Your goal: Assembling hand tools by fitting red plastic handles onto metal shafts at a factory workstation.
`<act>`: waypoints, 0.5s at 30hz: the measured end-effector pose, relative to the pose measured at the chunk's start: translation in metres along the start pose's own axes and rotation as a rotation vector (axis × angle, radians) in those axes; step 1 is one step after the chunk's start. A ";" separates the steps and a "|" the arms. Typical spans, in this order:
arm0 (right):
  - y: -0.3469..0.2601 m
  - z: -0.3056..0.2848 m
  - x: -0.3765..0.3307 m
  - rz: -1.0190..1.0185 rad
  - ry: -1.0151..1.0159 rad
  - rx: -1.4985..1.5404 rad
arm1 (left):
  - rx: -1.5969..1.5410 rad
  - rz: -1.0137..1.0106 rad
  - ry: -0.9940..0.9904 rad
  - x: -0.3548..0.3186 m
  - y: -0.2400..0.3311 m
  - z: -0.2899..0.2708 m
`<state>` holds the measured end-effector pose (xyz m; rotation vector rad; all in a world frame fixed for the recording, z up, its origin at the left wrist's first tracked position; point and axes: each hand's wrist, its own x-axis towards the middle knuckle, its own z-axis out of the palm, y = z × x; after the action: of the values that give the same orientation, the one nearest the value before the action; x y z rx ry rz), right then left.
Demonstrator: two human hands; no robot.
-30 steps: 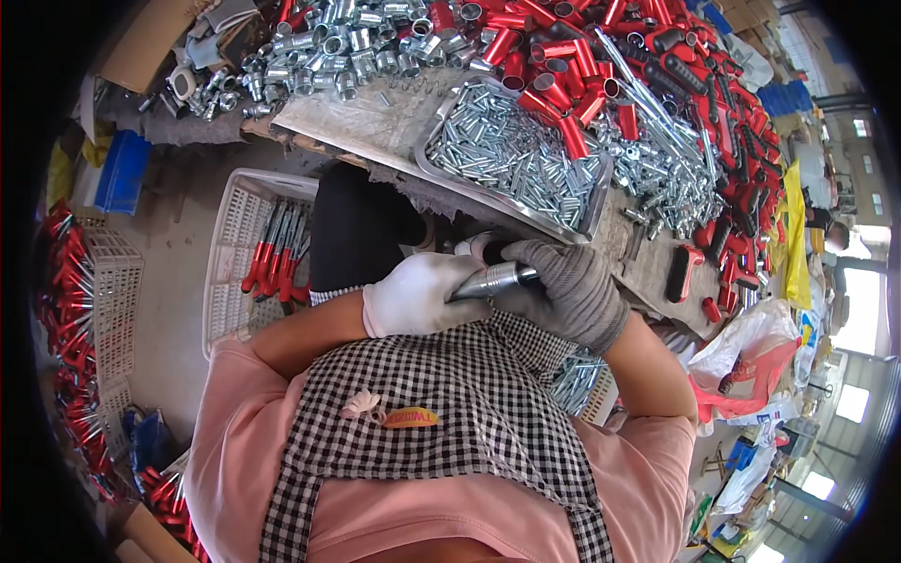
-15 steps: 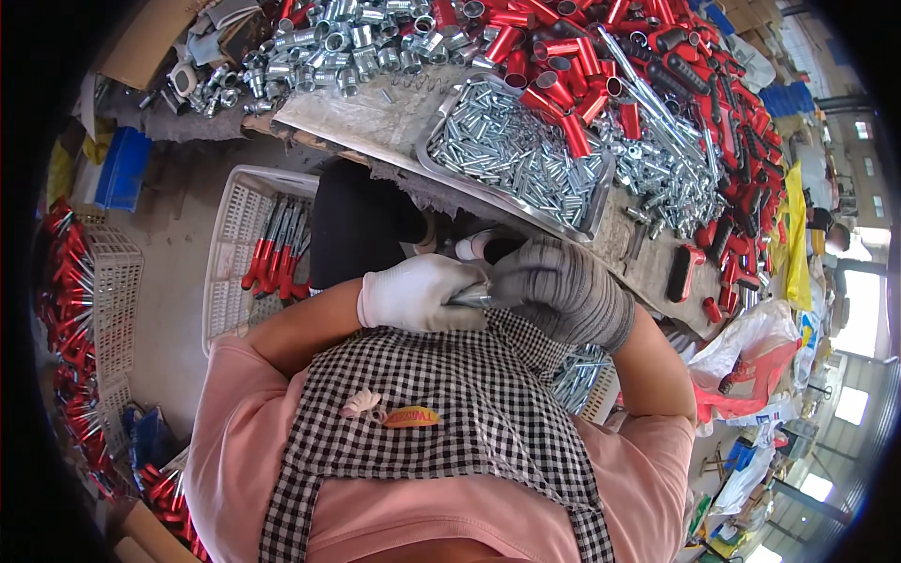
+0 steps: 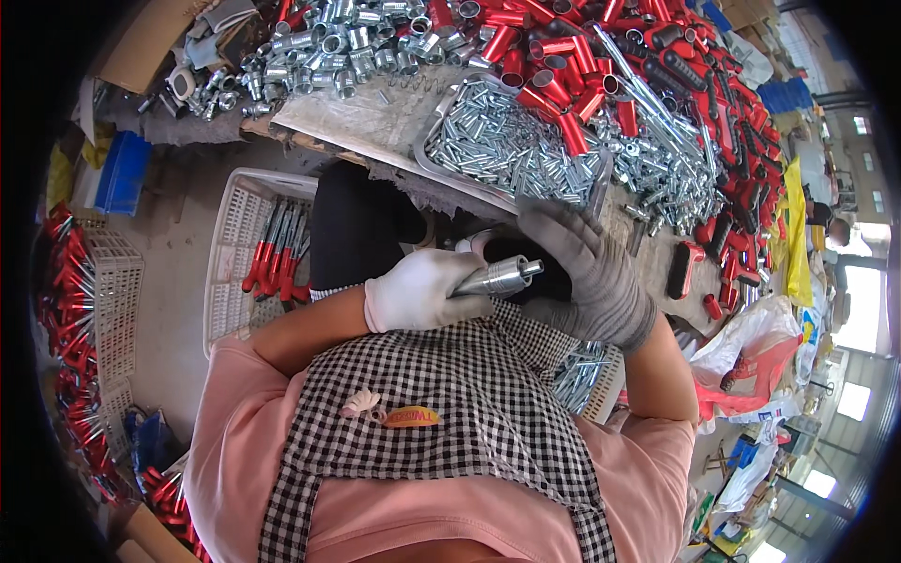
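My left hand (image 3: 420, 289), in a white glove, grips a short silver metal cylinder (image 3: 499, 278) whose narrower tip points right. My right hand (image 3: 587, 272), in a grey knit glove, is lifted just off that tip with its fingers spread and nothing in it. Both hands are held close to my chest, over a black-and-white checked apron (image 3: 450, 413). Just beyond them a metal tray (image 3: 434, 129) on the workbench holds a heap of small silver pins (image 3: 507, 145).
Red tubular sleeves (image 3: 563, 56) and silver fittings (image 3: 319, 52) are piled on the workbench. A white slotted crate (image 3: 233, 235) with red-handled tools stands at my left on the floor. More crates of red parts (image 3: 80, 310) line the far left. Bags lie at right.
My right hand has come off the silver cylinder and opened, moving up and right. The left hand still holds the cylinder, now with its tip uncovered.
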<state>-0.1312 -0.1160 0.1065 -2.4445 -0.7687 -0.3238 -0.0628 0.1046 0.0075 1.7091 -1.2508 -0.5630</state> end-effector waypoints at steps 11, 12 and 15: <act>0.008 0.019 -0.017 0.024 -0.031 0.142 | -0.018 0.017 -0.004 -0.002 0.003 -0.001; 0.011 0.022 -0.021 0.025 -0.031 0.142 | -0.006 0.010 -0.018 -0.001 0.002 -0.001; 0.012 0.021 -0.028 0.269 0.020 0.313 | 0.063 0.091 -0.061 -0.002 -0.001 0.006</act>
<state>-0.1457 -0.1248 0.0738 -2.2072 -0.4349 -0.1142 -0.0674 0.1046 0.0032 1.6880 -1.3958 -0.5304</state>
